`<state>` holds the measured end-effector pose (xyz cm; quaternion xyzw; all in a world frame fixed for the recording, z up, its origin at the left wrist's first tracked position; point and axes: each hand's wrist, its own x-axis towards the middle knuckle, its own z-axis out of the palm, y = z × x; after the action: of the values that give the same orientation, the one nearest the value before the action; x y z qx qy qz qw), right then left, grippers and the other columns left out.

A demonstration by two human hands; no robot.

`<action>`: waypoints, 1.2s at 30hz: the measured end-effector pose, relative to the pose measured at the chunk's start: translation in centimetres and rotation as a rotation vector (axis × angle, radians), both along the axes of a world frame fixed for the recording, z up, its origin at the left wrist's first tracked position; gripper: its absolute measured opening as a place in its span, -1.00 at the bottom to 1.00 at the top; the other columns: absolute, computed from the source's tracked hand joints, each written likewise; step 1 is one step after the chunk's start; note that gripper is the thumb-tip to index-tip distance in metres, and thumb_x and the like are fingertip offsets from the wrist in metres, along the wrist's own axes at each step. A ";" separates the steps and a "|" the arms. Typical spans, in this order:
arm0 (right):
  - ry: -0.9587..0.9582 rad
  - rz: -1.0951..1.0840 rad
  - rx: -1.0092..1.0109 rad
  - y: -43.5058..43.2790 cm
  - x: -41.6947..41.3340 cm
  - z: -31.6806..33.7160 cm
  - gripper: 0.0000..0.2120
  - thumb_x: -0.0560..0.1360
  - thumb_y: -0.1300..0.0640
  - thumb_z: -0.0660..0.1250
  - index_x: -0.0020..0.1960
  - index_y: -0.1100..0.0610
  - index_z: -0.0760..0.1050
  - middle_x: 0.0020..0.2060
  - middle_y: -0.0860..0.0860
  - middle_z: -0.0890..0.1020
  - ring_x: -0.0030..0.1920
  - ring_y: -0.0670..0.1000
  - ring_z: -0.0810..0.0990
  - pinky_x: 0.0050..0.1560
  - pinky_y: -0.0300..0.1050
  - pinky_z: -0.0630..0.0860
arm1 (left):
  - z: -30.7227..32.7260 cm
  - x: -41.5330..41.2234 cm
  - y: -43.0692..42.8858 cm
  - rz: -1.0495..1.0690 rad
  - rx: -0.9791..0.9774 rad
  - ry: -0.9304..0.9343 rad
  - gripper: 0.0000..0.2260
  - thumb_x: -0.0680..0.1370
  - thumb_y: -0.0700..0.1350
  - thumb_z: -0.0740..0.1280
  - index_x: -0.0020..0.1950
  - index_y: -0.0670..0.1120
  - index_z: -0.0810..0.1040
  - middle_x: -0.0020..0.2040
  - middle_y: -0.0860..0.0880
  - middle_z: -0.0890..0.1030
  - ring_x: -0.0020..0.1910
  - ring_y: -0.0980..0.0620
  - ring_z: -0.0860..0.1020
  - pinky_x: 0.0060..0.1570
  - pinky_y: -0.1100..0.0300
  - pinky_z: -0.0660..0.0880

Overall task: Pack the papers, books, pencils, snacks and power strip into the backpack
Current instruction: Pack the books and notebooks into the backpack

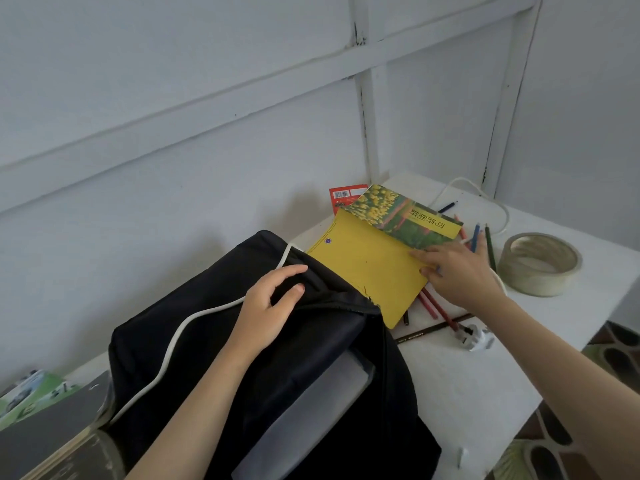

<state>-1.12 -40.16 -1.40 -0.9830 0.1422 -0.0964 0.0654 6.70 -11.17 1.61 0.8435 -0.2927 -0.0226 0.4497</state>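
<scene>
A: Progress?
B: Early, I'd say. Backpack (pixel 242 358) near left, open; pale sheet (pixel 329 389) inside, maybe papers. Yellow envelope (pixel 367 268), book (pixel 408 216), pencils (pixel 433 306) and plug (pixel 474 337) sit out on the table (pixel 467 393).
A: Hands?
B: Apart. My left hand (pixel 270 299) grips the backpack's rim. My right hand (pixel 457 271) reaches far right, fingers on the envelope's edge. Pinching or pressing, can't tell.
</scene>
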 end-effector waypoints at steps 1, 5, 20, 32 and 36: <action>-0.009 0.006 0.022 -0.1 0.2 0.1 -0.62 0.56 -0.02 0.22 0.38 -0.16 0.36 0.28 -0.13 0.49 0.36 -0.02 0.32 0.40 0.32 -0.22 | 0.0 0.1 0.0 0.004 -0.007 0.005 -0.72 0.56 -0.18 0.27 0.18 0.15 0.52 0.15 0.25 0.52 0.17 0.41 0.40 0.08 0.63 0.24; 0.038 0.028 0.006 -0.4 0.7 0.3 -0.63 0.52 -0.13 0.26 0.32 -0.27 0.39 0.31 -0.06 0.45 0.38 0.01 0.27 0.39 0.34 -0.22 | -0.1 0.1 0.0 0.024 -0.013 0.005 -0.71 0.55 -0.19 0.29 0.21 0.11 0.52 0.17 0.20 0.54 0.21 0.32 0.43 0.11 0.56 0.29; -0.541 0.002 0.488 -0.8 1.3 -0.2 -0.57 0.44 0.49 0.15 0.15 0.17 0.60 -0.12 0.15 0.58 -0.12 0.06 0.50 0.32 0.07 0.34 | 4.3 2.3 -5.6 -0.009 -0.016 0.005 -0.67 0.53 -0.23 0.28 0.13 0.19 0.52 0.16 0.24 0.52 0.25 0.22 0.42 0.33 0.13 0.31; -0.804 -0.104 1.481 -0.1 -2.7 10.2 -0.62 0.55 0.35 0.09 -0.12 0.02 0.61 -0.15 -0.13 0.62 -0.21 -0.15 0.52 -0.27 -0.32 0.46 | 7.7 1.8 -7.5 -0.162 -0.174 0.129 -0.72 0.37 -0.14 0.38 -0.02 0.21 0.65 0.31 0.02 0.48 0.39 0.15 0.31 0.34 0.16 0.24; -0.741 0.090 1.569 0.0 -4.4 10.9 -0.62 0.47 0.44 0.15 0.00 0.06 0.60 -0.12 -0.12 0.67 -0.22 -0.21 0.62 -0.28 -0.30 0.54 | 9.6 0.9 -6.8 -0.249 -0.319 0.253 -0.78 0.39 -0.19 0.33 -0.14 0.09 0.70 -0.02 0.10 0.66 0.05 0.20 0.56 0.03 0.33 0.45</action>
<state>-5.53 -40.19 9.50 -0.5640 0.0981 -0.2816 0.7700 7.63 -17.99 11.18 0.7097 -0.3354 -0.1370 0.6043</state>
